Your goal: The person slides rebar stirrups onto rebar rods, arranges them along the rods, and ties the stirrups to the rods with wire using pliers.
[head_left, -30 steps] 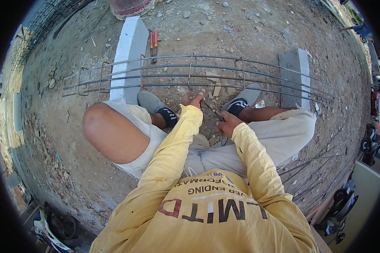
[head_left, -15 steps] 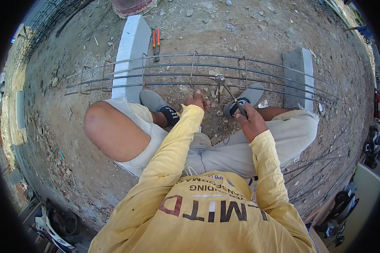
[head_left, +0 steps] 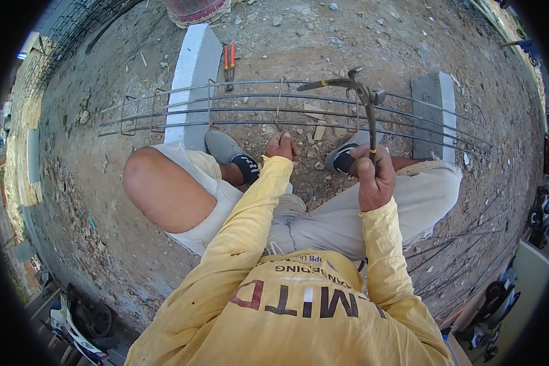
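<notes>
My right hand is wrapped round one handle of fencing pliers, which have dark handles with yellow bands and a square hammer face. The second handle swings out wide to the left, over the rebar cage. Closed in a loose fist, my left hand rests low between my shoes, just in front of the cage's near bar. Whatever its fingers hold, if anything, is hidden. The cage is several long steel bars joined by rectangular stirrups.
A white block and a grey block stand under the cage's two sides. Red-handled cutters lie on the rubble ground beyond it. A reddish bucket is at the top. Loose rods lie at right; motorbikes are parked behind.
My right hand has risen and turned, lifting the pliers up and right from near the cage, and their handles now show spread wide. My left hand stays almost in place, more curled.
</notes>
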Motion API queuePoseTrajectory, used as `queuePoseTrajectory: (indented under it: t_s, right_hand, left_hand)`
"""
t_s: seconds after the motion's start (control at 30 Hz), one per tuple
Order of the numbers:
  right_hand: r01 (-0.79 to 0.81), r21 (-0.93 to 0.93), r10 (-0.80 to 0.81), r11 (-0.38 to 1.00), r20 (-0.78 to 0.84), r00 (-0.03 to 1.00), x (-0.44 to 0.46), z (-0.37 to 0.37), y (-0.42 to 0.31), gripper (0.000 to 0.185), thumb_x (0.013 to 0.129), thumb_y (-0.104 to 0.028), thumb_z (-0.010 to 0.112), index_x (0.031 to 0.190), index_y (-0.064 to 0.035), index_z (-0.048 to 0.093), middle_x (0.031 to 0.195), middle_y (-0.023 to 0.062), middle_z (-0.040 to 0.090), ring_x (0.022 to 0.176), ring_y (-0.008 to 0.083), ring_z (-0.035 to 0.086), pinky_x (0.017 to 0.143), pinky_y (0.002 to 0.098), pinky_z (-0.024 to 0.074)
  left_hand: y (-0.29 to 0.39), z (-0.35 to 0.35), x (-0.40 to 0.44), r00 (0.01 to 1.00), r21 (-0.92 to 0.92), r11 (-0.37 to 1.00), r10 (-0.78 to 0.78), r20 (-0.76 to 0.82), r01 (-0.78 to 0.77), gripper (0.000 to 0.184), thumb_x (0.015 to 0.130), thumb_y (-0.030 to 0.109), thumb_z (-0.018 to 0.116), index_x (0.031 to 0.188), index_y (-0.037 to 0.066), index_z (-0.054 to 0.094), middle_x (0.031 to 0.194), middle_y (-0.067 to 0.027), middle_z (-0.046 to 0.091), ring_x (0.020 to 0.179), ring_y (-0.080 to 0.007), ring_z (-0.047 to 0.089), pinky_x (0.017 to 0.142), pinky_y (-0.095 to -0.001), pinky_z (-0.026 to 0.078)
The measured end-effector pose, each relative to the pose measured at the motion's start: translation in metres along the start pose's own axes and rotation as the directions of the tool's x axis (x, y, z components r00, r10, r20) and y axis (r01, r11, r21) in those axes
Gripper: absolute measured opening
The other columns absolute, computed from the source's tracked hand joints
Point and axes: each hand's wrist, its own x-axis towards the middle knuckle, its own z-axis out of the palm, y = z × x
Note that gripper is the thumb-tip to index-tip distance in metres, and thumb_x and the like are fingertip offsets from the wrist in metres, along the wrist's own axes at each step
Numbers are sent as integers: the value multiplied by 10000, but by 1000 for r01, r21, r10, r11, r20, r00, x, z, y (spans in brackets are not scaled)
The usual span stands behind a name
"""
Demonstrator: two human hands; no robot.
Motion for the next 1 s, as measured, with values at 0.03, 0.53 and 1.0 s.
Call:
queuePoseTrajectory:
  t_s: [0.03, 0.53, 1.0]
  right_hand:
    - [89, 64, -85, 994, -65, 994, -1, 2, -1, 330, 944, -355, 581, 963, -26, 558, 916, 31, 539, 737, 95, 444, 691, 237, 405]
    - [232, 245, -201, 941, -144, 969, 49, -5, -63, 198, 907, -166, 641, 1020, -36, 542, 1158, 127, 450, 1076, 225, 537, 919, 348, 471]
    - [-294, -367, 441, 882, 430, 787, -8, 34, 59, 297, 867, -189, 620, 1134, -61, 601, 913, 86, 651, 863, 226, 626, 781, 337, 475]
  left_hand:
    - [1, -1, 0, 998, -109, 992, -55, 36, 59, 241, 885, 243, 559, 946, 20, 628, 662, -104, 642, 520, -185, 582, 548, -338, 470]
    - [150, -23, 45, 984, 928, 325, 59, 171, -181, 411, 844, 445, 582, 979, 75, 699, 1030, -172, 683, 1000, -349, 632, 894, -417, 472]
    - [137, -23, 44, 961, 891, 364, 143, 236, -273, 315, 755, 328, 742, 909, 72, 643, 877, -124, 685, 849, -290, 654, 769, -392, 502]
